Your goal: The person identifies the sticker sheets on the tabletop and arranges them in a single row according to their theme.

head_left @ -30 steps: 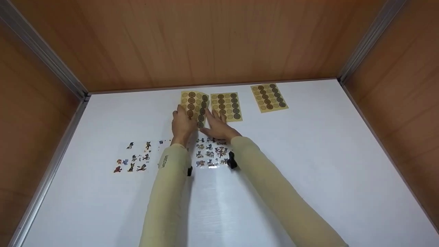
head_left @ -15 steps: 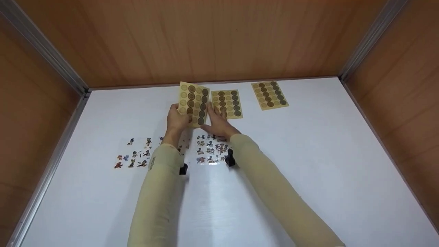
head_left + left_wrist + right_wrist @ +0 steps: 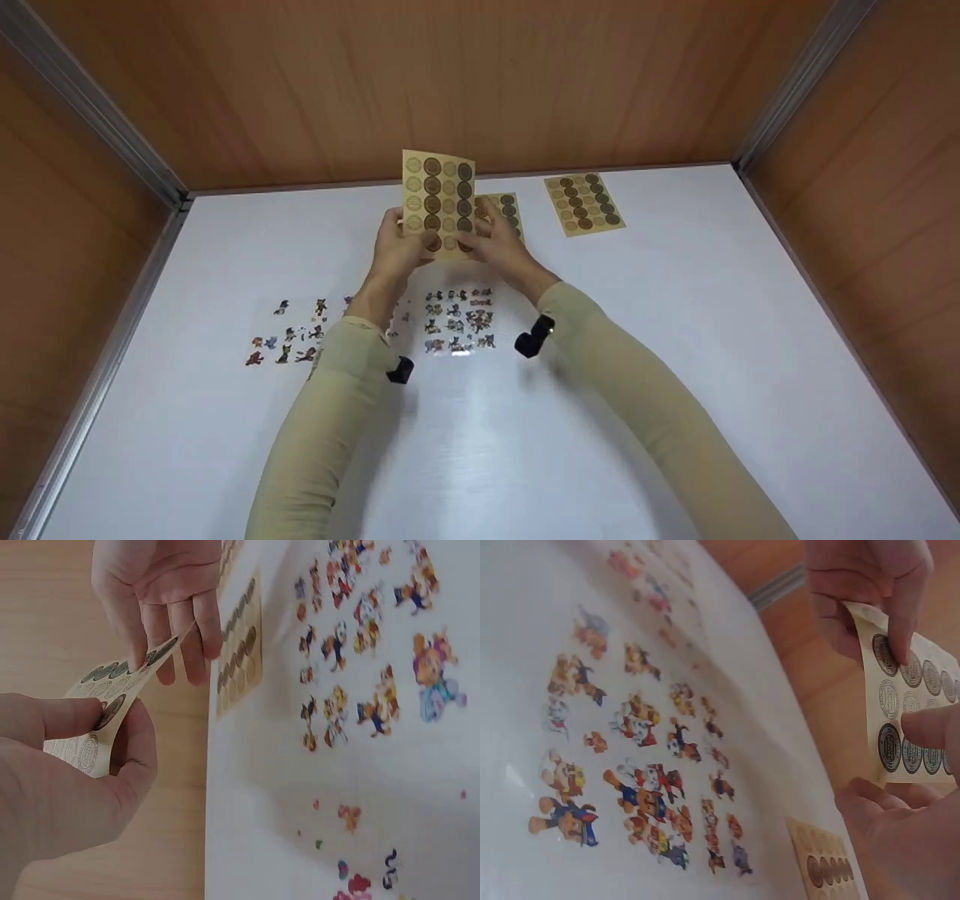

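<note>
A yellowish sheet of round stickers [image 3: 439, 195] is held up off the table, tilted toward the camera. My left hand [image 3: 399, 251] pinches its lower left part, thumb on the printed face and fingers behind. At the lower right my right hand [image 3: 504, 244] pinches it in the same way. The left wrist view shows the sheet [image 3: 88, 754] slightly bent between the left hand [image 3: 67, 772] and the right hand [image 3: 161, 585]. In the right wrist view the right thumb lies on the sheet [image 3: 889, 701], with fingers behind it.
Behind my right hand lies a second round-sticker sheet [image 3: 510, 204], partly hidden; a third [image 3: 585, 204] lies farther right. Clear sheets with cartoon stickers [image 3: 454, 324] lie nearer on the white table [image 3: 675, 300], some left of centre [image 3: 285, 352]. Wooden panels [image 3: 480, 90] enclose the back and sides.
The held sheet has risen off the table and moved slightly right. My left hand rose with it; my right hand moved from beside the sheet to pinching its right side.
</note>
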Demonstrator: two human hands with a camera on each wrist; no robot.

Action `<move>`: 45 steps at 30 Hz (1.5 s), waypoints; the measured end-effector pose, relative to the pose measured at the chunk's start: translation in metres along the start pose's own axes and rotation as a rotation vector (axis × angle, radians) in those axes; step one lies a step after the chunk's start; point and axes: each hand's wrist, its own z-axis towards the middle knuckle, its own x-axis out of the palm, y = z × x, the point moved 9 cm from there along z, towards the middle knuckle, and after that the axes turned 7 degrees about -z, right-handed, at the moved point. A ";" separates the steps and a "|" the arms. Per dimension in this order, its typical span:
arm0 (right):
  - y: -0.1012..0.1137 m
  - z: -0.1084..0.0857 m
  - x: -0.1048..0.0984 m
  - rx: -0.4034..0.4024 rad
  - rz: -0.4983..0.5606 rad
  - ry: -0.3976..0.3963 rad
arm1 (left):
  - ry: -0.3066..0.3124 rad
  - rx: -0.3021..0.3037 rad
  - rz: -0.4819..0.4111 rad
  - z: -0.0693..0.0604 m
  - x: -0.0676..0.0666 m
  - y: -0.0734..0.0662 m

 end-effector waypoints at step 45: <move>-0.060 -0.150 -0.123 -0.252 -1.033 0.221 | 0.397 -0.093 0.190 -0.091 0.128 0.116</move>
